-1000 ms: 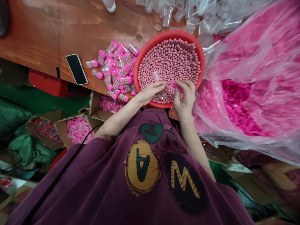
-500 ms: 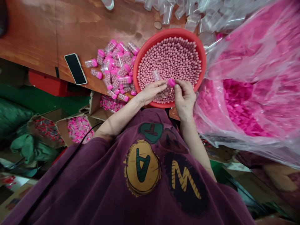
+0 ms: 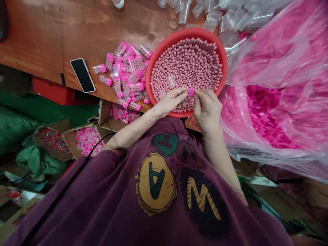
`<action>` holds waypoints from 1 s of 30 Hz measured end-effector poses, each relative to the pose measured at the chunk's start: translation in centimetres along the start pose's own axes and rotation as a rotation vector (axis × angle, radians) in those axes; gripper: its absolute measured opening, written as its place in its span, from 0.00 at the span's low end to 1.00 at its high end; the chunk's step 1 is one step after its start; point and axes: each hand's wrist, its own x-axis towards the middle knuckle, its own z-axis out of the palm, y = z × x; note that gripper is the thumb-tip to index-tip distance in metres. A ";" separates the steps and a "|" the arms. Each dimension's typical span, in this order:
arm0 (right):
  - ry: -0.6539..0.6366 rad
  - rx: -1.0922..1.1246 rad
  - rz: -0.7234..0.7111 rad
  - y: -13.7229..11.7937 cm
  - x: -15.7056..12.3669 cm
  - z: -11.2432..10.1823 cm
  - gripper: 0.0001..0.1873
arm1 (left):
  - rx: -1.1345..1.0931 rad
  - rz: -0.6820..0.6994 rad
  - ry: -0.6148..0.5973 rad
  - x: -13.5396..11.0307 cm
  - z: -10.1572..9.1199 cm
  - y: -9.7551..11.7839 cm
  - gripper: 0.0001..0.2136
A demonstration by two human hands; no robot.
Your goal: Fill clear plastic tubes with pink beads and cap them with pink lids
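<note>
Over the near side of a red basin (image 3: 225, 65) filled with pink beads (image 3: 188, 65), my two hands meet. My left hand (image 3: 172, 101) is closed round a small clear bottle, mostly hidden by its fingers. A bright pink cap (image 3: 191, 91) sits at the bottle's end. The thumb and fingers of my right hand (image 3: 209, 107) pinch at the side of this cap. Whether the cap is fully seated I cannot tell. Another clear bottle (image 3: 171, 81) lies on the beads just beyond my left hand.
Left of the basin lies a pile of filled, pink-capped bottles (image 3: 132, 77), then a phone (image 3: 83, 75). Clear empty bottles (image 3: 238, 17) are heaped at the back right. A plastic bag (image 3: 302, 116) of pink caps stands right. Cardboard boxes (image 3: 88, 140) of small items sit below the table.
Both hands have shifted slightly right with the bottle and cap. My right hand has turned and drawn a little outward, its fingers still at the cap.
</note>
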 end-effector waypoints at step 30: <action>-0.058 -0.162 0.038 -1.0 -1.9 2.9 0.41 | 0.118 0.138 0.118 -1.2 0.9 -0.3 0.08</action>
